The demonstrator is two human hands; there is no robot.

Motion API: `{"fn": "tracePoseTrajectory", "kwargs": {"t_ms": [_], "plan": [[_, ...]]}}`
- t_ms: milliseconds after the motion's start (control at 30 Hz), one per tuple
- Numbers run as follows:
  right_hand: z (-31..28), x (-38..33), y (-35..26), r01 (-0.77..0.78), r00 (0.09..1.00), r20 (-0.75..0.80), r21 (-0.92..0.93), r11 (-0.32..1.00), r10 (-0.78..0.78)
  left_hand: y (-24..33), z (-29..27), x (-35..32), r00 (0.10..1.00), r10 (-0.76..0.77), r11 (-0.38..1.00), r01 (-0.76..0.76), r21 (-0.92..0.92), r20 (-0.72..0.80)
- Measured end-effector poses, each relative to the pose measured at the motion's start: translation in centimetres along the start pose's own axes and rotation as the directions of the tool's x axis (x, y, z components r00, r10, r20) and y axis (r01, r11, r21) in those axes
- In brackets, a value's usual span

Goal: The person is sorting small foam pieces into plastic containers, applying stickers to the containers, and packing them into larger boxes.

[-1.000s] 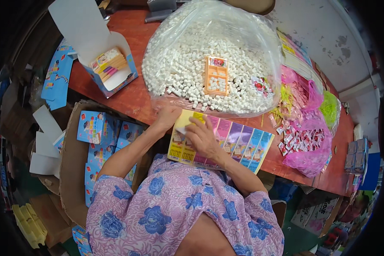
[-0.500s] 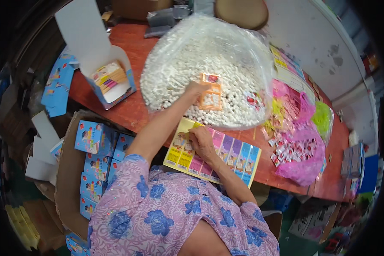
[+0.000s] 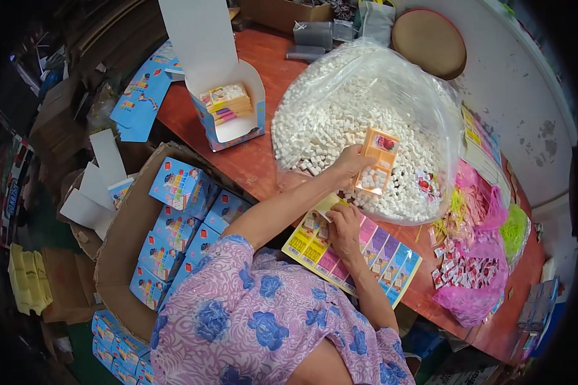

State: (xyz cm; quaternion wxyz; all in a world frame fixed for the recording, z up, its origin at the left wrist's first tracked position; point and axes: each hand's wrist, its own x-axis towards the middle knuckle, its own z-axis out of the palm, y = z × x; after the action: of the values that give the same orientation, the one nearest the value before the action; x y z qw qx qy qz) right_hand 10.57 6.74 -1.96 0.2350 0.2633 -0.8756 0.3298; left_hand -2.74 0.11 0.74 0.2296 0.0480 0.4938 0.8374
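Observation:
My left hand (image 3: 352, 162) grips a small orange plastic case (image 3: 380, 149) by its left edge. White pieces show in its lower compartment and a red item in its upper one. The case is over a big clear bag (image 3: 302, 109) of small white cube-like pieces. Below it, my right hand (image 3: 345, 231) is closed at the upper edge of a sticker sheet (image 3: 366, 253) with yellow, pink, purple and blue strips. Its fingers pinch a yellow sticker (image 3: 328, 206) whose upper end is lifted off the sheet. The sheet lies at the table's near edge.
An open display box (image 3: 241, 131) holding several filled cases stands on the red table (image 3: 257, 58). Left of me, a carton (image 3: 131, 240) holds blue boxes (image 3: 176, 186). At right lie pink bags (image 3: 472, 308) of small packets and a green bundle (image 3: 515, 232).
The whole view has shifted, so the scene sits further right and lower. The yellow sticker's end is now lifted between my right fingers. My left hand still holds the case, now slightly tilted.

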Motion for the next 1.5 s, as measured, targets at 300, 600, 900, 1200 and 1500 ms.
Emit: {"fn": "tracePoseTrajectory", "kwargs": {"t_ms": [300, 600, 900, 1200, 1500], "plan": [[0.0, -0.1, -3.7, 0.252, 0.939, 0.213, 0.112, 0.961, -0.271, -4.8, -1.8, -3.2, 0.995, -0.016, 0.993, 0.027, 0.117, -0.096], [-2.4, 0.6, -6.2, 0.348, 0.837, 0.461, -0.034, 0.937, -0.295, -3.0, -1.1, -4.6, 0.980, -0.187, 0.977, 0.193, -0.088, 0.074], [-2.4, 0.6, -7.6, 0.207, 0.896, 0.395, 0.025, 0.978, -0.200, -6.6, -1.9, -0.4, 0.954, -0.097, 0.990, 0.064, 0.125, 0.285], [-2.8, 1.1, -7.3, 0.243, 0.888, 0.372, 0.119, 0.963, -0.270, -0.9, 0.0, -5.1, 1.000, -0.017, 0.988, 0.018, -0.153, 0.008], [-9.4, 2.2, -10.2, 0.280, 0.789, 0.477, 0.284, 0.917, -0.388, -3.3, -0.6, -7.1, 0.970, -0.210, 0.957, 0.230, -0.175, 0.125]]}}
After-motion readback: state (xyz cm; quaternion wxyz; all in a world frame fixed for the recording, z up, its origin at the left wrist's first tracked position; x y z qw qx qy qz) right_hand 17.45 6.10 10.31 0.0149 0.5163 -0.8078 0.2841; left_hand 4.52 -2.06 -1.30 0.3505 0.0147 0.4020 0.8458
